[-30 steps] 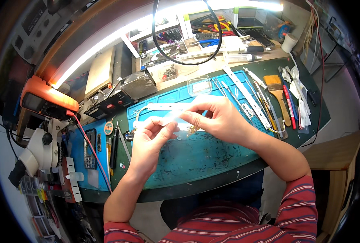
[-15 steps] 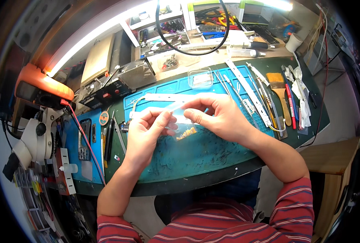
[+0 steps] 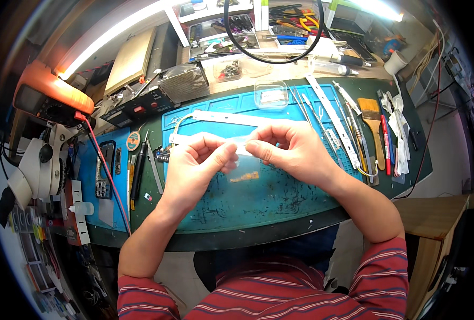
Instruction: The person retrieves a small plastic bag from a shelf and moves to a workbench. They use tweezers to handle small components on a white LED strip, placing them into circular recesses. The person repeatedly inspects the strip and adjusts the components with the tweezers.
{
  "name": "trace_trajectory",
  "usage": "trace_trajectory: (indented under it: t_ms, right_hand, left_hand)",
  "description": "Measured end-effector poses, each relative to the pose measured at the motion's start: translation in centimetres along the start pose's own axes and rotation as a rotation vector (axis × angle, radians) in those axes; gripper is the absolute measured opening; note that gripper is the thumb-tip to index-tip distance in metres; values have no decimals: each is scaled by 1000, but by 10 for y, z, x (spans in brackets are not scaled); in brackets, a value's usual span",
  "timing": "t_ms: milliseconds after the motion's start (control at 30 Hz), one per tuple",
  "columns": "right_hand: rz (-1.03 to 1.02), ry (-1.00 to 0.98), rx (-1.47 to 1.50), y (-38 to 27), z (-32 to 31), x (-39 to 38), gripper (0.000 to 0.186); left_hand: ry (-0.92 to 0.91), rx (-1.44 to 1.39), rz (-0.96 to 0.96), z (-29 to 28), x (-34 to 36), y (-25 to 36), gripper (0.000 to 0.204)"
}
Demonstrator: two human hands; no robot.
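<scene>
A small clear plastic bag (image 3: 244, 163) hangs between my two hands above the blue work mat (image 3: 258, 205). Tiny yellow-gold pieces lie along its bottom; their kind is too small to make out. My left hand (image 3: 202, 160) pinches the bag's upper left edge between thumb and fingers. At the upper right edge, my right hand (image 3: 287, 149) pinches it the same way, with the fingers curled. The two thumbs are close together but apart. Behind my hands a white strip (image 3: 229, 118) lies across the mat, partly hidden by the right hand.
At the right lie a flat brush (image 3: 372, 114), a red pen (image 3: 386, 144), tweezers and a long white strip (image 3: 333, 120). A clear box (image 3: 270, 97) stands at the mat's back. To the left are an orange multimeter (image 3: 53, 96), a solder spool (image 3: 133, 141) and a phone frame (image 3: 105, 170).
My hands have drawn level at the bag's top edge, and the bag now hangs straighter. The whole view has shifted slightly.
</scene>
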State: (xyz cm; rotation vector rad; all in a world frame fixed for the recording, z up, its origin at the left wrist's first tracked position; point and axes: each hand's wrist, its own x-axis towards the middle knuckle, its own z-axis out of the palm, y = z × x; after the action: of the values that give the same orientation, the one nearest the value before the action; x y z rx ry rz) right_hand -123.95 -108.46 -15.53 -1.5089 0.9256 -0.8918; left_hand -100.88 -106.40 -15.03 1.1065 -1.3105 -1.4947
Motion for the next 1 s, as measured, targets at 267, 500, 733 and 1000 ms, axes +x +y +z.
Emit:
trace_trajectory:
  t_ms: [267,500,733,1000]
  right_hand:
    - [44,-59,30,-8,-1,-3,17]
    - [11,-17,45,-6,2,-5,19]
    - [-7,62,46,-4,7,-5,20]
    - [-382,266,-598,-9,-3,-1,18]
  left_hand:
    - [-51,54,44,2,-1,-2,17]
    - [-80,4,18,4,-3,2,16]
    - [0,69,182,-13,0,12,13]
    - [522,122,385,-95,7,56,23]
